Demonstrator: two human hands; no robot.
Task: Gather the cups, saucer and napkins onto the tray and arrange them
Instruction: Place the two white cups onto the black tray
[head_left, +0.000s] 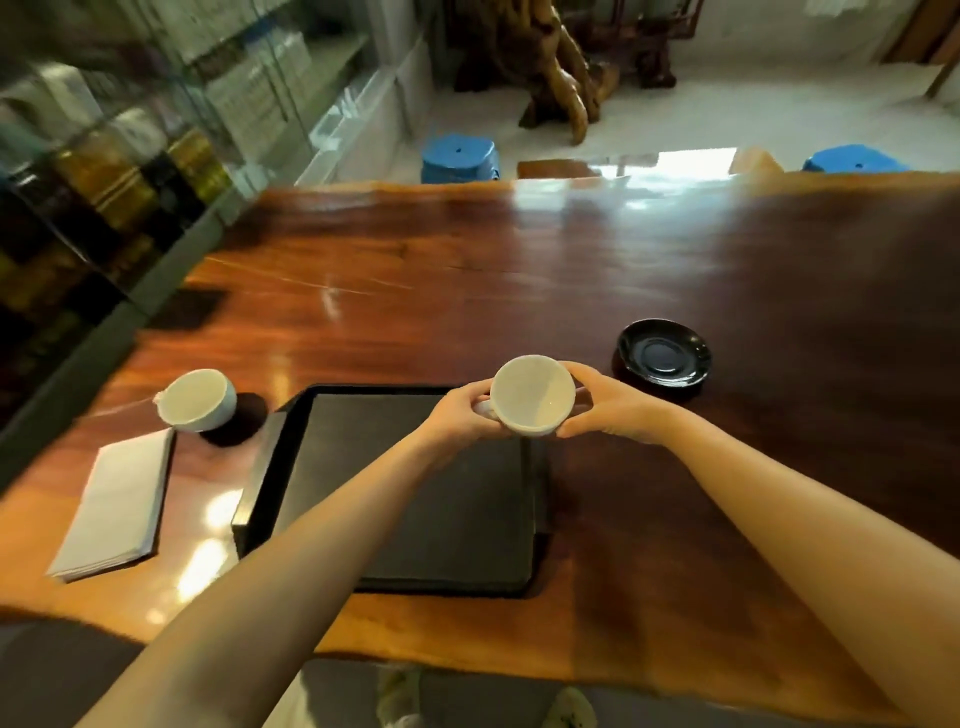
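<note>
A white cup (533, 393) is held in the air above the far right corner of the black tray (291, 441). My left hand (460, 415) grips it at the handle side and my right hand (608, 408) holds its right wall. A second white cup (196, 400) stands on the wooden table (467, 270) to the left of the tray. A stack of white napkins (117, 501) lies in front of that cup, left of the tray. A black saucer (664, 353) rests on the table to the right, beyond my right hand.
Two blue stools (460, 157) stand past the table's far edge. A glass cabinet with bottles (104, 171) runs along the left side. A carved wooden root piece (561, 67) stands on the floor at the back.
</note>
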